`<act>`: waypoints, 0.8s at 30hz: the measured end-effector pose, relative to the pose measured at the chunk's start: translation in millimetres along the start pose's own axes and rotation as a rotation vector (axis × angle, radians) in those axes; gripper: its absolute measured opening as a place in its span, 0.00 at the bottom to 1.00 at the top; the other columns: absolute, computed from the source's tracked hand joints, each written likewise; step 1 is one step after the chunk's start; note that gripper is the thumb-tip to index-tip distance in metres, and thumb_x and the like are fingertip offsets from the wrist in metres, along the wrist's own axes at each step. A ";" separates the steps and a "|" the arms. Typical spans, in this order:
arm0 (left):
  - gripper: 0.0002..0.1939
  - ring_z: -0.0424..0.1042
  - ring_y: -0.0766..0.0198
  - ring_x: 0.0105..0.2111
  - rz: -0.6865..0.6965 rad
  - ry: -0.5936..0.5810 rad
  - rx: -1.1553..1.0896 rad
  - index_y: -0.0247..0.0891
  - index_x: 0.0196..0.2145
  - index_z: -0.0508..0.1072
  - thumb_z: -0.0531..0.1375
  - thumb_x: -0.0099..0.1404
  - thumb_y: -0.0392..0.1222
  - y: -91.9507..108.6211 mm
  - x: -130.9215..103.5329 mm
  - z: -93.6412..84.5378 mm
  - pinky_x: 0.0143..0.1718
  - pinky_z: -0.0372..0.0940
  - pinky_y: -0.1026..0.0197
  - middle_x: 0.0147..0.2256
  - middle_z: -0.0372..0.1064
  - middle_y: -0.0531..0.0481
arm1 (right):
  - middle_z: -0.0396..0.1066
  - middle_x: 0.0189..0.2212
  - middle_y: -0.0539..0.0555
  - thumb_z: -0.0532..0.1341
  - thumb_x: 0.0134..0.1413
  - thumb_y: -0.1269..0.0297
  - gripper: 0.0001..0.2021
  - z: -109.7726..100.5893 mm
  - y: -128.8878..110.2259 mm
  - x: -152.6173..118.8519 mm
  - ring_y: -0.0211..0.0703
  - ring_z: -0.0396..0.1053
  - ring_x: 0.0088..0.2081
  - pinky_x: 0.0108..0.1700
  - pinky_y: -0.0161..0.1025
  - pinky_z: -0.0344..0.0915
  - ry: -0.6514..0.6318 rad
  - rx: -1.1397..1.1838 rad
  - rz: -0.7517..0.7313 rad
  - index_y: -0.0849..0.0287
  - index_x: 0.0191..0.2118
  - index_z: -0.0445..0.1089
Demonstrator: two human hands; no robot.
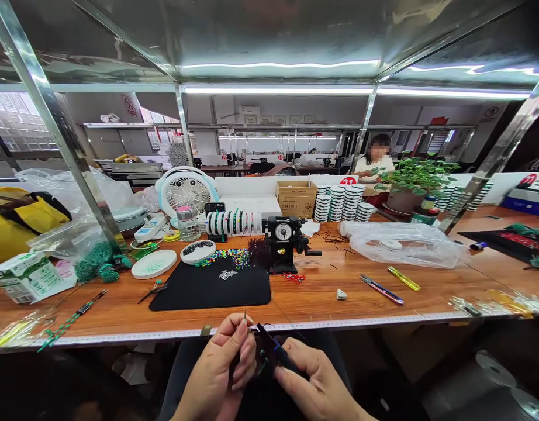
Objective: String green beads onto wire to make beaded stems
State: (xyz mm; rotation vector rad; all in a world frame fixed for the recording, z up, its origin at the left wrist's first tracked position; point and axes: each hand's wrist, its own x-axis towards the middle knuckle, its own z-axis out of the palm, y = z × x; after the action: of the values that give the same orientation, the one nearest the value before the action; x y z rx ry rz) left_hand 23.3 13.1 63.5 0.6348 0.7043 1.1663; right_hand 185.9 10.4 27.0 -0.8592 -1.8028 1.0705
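My left hand [223,365] is raised just in front of the table edge, thumb and fingertips pinched on a thin dark cord [245,314]. My right hand [311,374] wraps around dark scissors [267,339] with a bit of blue near the grip. Their blades point up and left, close to my left fingertips. Between the hands hangs a small dark piece with a greenish tint [263,354], too dim to make out fully. Behind my hands lies a black mat [208,289] with silvery bits [228,274] and colourful beads [234,257] on it.
A black hand-cranked winder [282,242] stands behind the mat, beside a row of spools [234,223]. Snips [381,289], a yellow cutter [404,279] and a braided green cord [72,318] lie on the table. A tape measure [339,323] runs along the front edge. Another person [377,161] sits beyond.
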 end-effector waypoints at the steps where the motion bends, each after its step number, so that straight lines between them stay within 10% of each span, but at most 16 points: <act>1: 0.13 0.41 0.79 0.15 -0.028 -0.002 -0.047 0.35 0.29 0.65 0.65 0.56 0.45 0.7 -0.3 -0.5 0.14 0.39 0.73 0.19 0.51 0.60 | 0.56 0.23 0.50 0.52 0.55 0.54 0.17 -1.0 -0.1 0.1 0.37 0.55 0.28 0.32 0.35 0.55 -0.024 0.043 0.024 0.59 0.21 0.56; 18: 0.15 0.41 0.79 0.16 -0.148 0.006 -0.131 0.34 0.26 0.65 0.69 0.51 0.42 4.8 -5.1 0.8 0.14 0.38 0.74 0.19 0.46 0.61 | 0.53 0.22 0.47 0.56 0.52 0.53 0.18 -19.9 -5.4 -8.2 0.35 0.50 0.26 0.29 0.34 0.50 -0.115 0.140 0.158 0.59 0.20 0.52; 24: 0.16 0.53 0.76 0.18 -0.085 0.022 0.199 0.38 0.34 0.69 0.68 0.51 0.46 -3.4 11.1 -3.6 0.17 0.52 0.74 0.22 0.57 0.58 | 0.55 0.24 0.48 0.55 0.50 0.60 0.15 -29.8 -2.0 -11.2 0.36 0.56 0.29 0.33 0.35 0.54 0.033 -0.053 0.029 0.58 0.19 0.51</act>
State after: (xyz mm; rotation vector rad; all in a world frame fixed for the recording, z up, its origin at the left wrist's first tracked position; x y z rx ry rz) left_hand 25.1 23.2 56.8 0.7520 0.8649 1.0333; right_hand 217.1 9.6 33.4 -0.9325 -1.8029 1.0255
